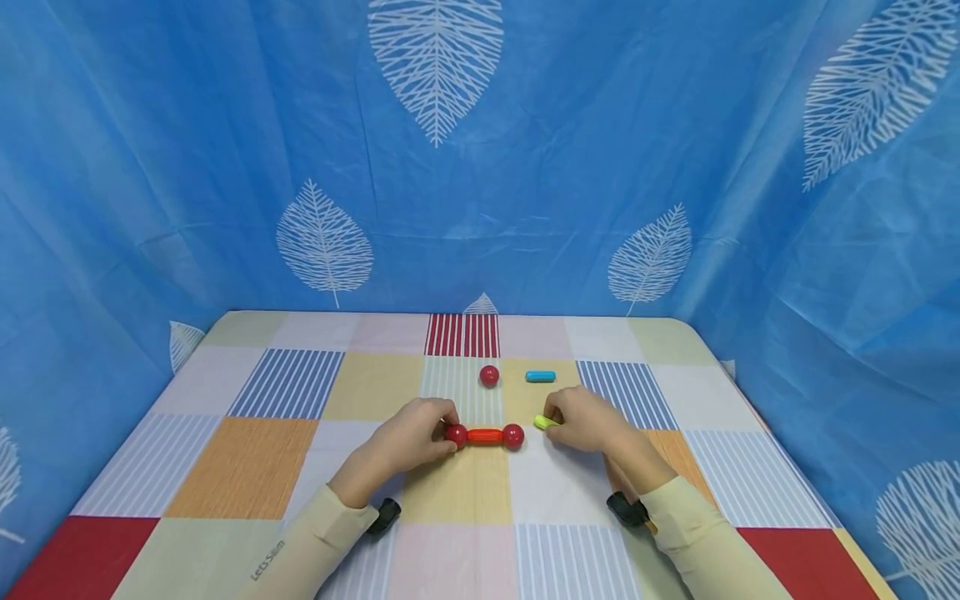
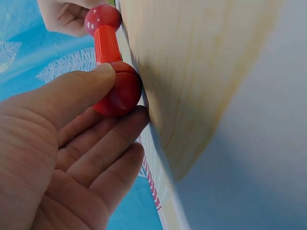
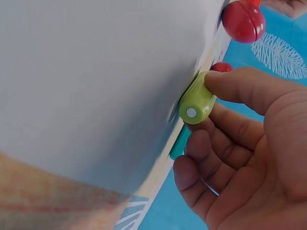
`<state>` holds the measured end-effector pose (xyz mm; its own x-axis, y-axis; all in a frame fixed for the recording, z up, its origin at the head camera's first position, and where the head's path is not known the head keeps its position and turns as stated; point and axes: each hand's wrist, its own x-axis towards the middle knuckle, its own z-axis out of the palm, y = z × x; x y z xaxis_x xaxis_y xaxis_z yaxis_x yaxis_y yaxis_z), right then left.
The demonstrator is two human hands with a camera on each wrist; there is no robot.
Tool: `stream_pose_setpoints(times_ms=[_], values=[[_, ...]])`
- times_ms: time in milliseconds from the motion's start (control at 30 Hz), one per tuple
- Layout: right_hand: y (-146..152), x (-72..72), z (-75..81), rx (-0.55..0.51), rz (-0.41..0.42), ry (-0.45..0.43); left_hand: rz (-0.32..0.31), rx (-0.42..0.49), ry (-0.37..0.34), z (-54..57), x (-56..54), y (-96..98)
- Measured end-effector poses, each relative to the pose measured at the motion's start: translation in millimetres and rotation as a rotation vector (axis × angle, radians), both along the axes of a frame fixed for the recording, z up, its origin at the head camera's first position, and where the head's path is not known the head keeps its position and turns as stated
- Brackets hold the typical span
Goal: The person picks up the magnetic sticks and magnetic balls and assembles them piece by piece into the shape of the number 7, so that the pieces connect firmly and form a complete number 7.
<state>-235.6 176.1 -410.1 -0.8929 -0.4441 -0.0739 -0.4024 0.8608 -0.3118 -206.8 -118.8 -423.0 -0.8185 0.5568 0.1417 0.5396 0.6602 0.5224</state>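
Observation:
My left hand (image 1: 417, 431) pinches a dark red ball (image 2: 120, 93) between thumb and fingers. That ball forms the left end of a row: an orange-red rod (image 1: 485, 437) joins it to a second red ball (image 1: 513, 437), all lying on the cloth. To the right, my right hand (image 1: 588, 419) holds a yellow-green rod (image 3: 197, 103) between thumb and fingers. A round silvery disc shows in the rod's near end in the right wrist view. This rod lies low at the cloth, a small gap away from the right-hand ball.
Behind the hands sit a loose red ball (image 1: 489, 376) and a blue rod (image 1: 540, 377). A patchwork-patterned cloth (image 1: 457, 500) covers the table. Blue curtains (image 1: 525, 167) with white leaf prints stand around its back and sides.

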Motion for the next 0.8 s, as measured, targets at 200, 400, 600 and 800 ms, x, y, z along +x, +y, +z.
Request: stream_pose_setpoints(times_ms=[200,400,600,800], values=[[-2,6.1,-1.7,-0.103,-0.004,-0.051,-0.013,0.005,0.033,-0.1,-1.0,-1.0],[-4,11.8,-2.8,-0.226,-0.064,-0.172,-0.001,0.008,0.009,1.8,-0.7,-1.0],[-5,17.9,-4.1,-0.274,-0.117,-0.244,0.005,0.001,0.0,3.0,-0.2,0.4],[-6,26.6,-2.1,-0.299,-0.177,-0.291,0.012,-0.009,-0.005,3.6,0.8,1.8]])
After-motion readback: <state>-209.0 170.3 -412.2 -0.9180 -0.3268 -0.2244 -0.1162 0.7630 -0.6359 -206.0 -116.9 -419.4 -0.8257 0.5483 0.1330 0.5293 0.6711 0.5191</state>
